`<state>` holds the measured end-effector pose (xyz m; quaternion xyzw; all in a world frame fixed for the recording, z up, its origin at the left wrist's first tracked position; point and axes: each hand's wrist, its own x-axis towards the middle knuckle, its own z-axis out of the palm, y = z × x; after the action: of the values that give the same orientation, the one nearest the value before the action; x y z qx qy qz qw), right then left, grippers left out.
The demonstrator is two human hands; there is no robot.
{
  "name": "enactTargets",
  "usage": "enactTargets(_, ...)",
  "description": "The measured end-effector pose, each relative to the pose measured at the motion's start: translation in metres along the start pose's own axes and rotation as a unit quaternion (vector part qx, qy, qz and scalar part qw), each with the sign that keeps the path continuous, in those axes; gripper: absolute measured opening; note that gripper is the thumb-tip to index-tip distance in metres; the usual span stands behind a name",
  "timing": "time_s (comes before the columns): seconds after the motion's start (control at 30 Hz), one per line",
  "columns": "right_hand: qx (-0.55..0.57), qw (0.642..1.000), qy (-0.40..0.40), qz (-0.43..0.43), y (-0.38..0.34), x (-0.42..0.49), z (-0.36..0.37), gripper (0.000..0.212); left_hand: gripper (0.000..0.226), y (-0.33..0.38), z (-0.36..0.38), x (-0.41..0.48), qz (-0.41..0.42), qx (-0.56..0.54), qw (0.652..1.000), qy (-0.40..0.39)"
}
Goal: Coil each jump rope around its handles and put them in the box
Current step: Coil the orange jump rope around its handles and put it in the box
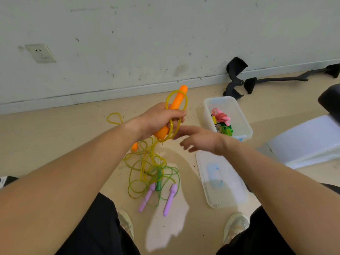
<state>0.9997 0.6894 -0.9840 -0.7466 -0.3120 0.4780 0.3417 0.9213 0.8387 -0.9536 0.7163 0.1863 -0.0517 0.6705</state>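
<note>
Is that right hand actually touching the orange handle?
Apart. The head view shows the right hand open with bare floor between its fingertips and the orange handle, which the left hand grips with yellow cord looped around.

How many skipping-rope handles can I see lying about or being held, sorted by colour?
Orange handles: 2, one gripped in the left hand, one on the floor
Purple handles: 2, on the floor
Green handles: 1, on the floor
Total: 5
The ropes in the box are too tangled to count.

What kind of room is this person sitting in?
Probably a plain workroom or office: a scuffed bare wall with a socket, a hard beige floor, and black chair parts lying by the skirting.
</note>
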Motion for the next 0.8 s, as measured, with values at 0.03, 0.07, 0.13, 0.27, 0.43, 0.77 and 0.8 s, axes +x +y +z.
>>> enactTargets(0.03,-0.016,1.000,-0.021,-0.001,0.001,0.002,0.010,0.043,0.025,0.004,0.004,-0.003,0.002,-0.025,1.000,-0.015)
enactTargets(0.07,-0.040,0.999,-0.031,-0.006,0.002,0.004,0.019,0.036,0.025,0.007,0.007,-0.007,0.007,-0.045,0.999,-0.026)
enactTargets(0.13,-0.129,0.991,-0.025,-0.017,0.009,0.012,0.034,0.021,0.026,0.014,0.012,-0.013,0.021,-0.083,0.996,-0.031)
enactTargets(0.27,-0.305,0.952,-0.015,0.034,0.032,0.022,0.042,0.027,0.024,0.019,0.002,-0.017,0.053,-0.121,0.991,0.031)
enactTargets(0.43,-0.212,0.975,0.060,0.018,0.025,0.021,0.020,0.028,0.024,-0.010,-0.035,-0.010,0.076,0.387,0.898,0.194)
enactTargets(0.77,0.082,0.957,0.225,-0.164,-0.025,0.002,-0.014,0.011,0.037,-0.035,-0.023,-0.004,-0.014,0.161,0.986,-0.029)
enactTargets(0.8,0.097,0.954,0.227,-0.173,-0.028,-0.001,-0.017,0.008,0.043,-0.029,-0.022,-0.005,-0.002,0.101,0.994,-0.032)
